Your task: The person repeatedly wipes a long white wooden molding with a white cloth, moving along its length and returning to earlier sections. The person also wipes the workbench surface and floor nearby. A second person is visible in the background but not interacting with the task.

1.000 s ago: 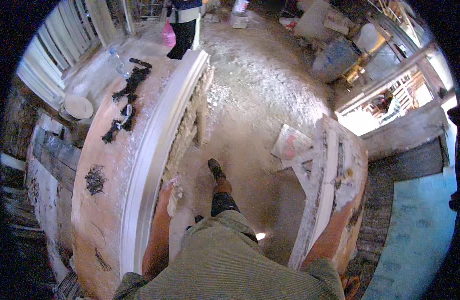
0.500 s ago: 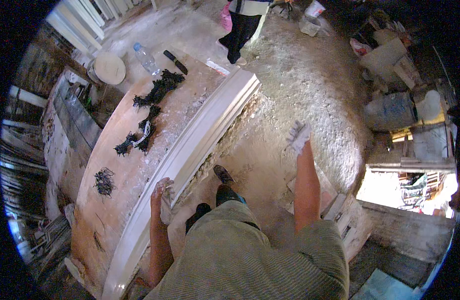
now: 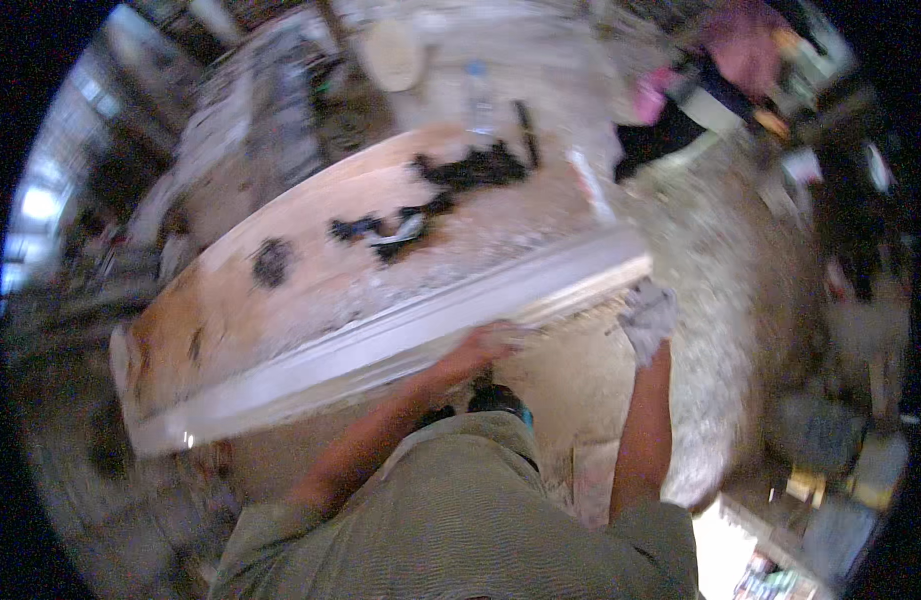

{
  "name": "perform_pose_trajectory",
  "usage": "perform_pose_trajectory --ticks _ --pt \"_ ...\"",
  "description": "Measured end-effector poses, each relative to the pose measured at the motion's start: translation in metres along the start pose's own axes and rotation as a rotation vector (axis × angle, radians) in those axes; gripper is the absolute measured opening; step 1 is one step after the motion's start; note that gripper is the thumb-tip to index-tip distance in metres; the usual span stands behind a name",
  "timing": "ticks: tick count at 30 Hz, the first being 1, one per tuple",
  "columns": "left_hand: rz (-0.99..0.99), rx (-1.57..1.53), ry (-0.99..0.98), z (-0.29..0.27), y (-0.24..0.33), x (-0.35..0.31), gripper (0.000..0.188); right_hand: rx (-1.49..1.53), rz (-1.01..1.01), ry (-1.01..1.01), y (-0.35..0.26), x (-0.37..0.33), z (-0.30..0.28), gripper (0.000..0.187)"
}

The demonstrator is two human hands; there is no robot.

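A long white ridged moulding (image 3: 401,325) lies along the near edge of the tan, curved-edged bench (image 3: 331,187), stretching well leftward of the hands. The hands are apart: the left hand (image 3: 493,341) is at the moulding's near side, the whitish-grey right hand (image 3: 648,312) just beside its right end; blur hides whether either grips it. Beyond the left hand are a black stringy clump (image 3: 471,167) and, farther off, a clear blue-capped plastic bottle (image 3: 481,105).
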State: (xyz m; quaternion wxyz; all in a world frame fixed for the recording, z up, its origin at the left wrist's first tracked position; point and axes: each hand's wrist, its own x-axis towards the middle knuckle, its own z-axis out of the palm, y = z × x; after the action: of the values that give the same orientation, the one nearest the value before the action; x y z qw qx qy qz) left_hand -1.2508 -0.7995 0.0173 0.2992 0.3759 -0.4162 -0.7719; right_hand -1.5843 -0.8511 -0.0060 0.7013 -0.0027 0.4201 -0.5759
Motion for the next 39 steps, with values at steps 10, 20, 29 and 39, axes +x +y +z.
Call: perform_pose_trajectory --ticks 10,20,29,39 --pt "0.204 0.345 0.315 0.007 0.025 0.001 0.020 -0.149 0.128 -0.089 0.113 -0.005 0.121 0.042" --pt "0.403 0.389 0.605 -0.130 0.011 -0.097 0.020 0.027 0.117 -0.327 0.102 -0.039 0.093 0.042" --pt "0.031 0.685 1.247 -0.339 -0.048 -0.196 0.023 -0.660 -0.005 0.327 -0.006 0.021 -0.137 0.042" --pt "-0.158 0.745 1.133 -0.336 -0.032 -0.159 0.024 -0.745 0.193 0.645 -0.029 0.067 -0.200 0.027"
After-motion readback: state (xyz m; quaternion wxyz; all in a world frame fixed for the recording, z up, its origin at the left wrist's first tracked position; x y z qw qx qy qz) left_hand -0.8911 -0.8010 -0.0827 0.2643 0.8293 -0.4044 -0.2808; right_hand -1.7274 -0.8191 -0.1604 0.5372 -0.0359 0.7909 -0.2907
